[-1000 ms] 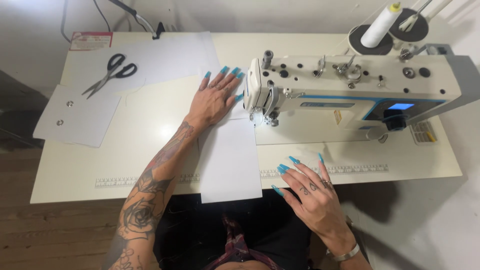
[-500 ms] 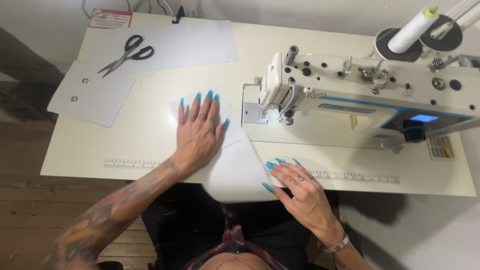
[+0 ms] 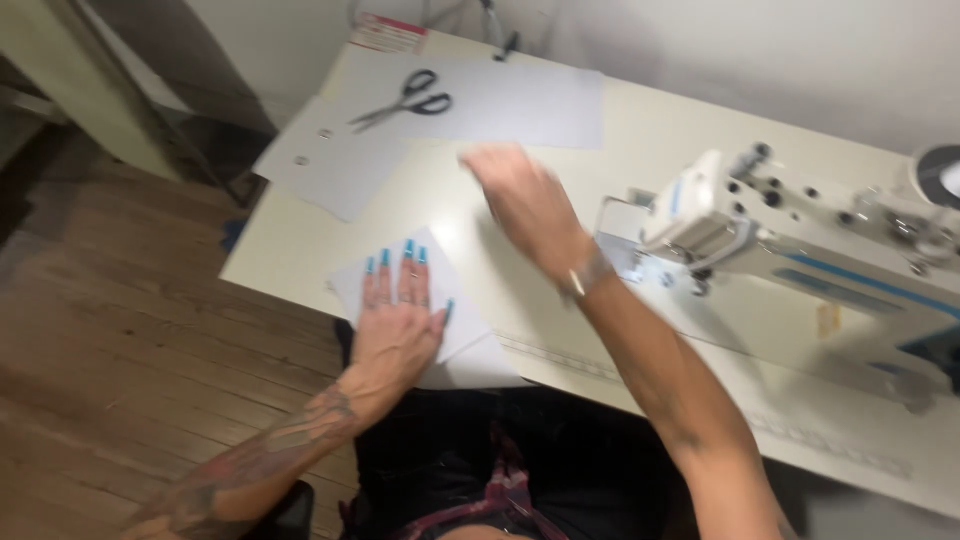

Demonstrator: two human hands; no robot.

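Pressing my left hand flat and open on the white sheet at the table's near edge, I am reaching my blurred right hand, grip unclear, toward the scissors lying far-left.

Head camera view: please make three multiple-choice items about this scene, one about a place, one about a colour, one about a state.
1. Where do the scissors lie?
A. on a white sheet at the far side of the table
B. on the floor
C. on the sewing machine

2. What colour are the nails of the left hand?
A. red
B. turquoise
C. black

3. What is the left hand doing?
A. gripping the scissors
B. hanging off the table
C. lying flat on a white sheet

Answers:
1 A, they rest on the large sheet near the wall.
2 B, the fingertips show turquoise.
3 C, the palm presses the small sheet at the near edge of the table, while the right hand is blurred above it.
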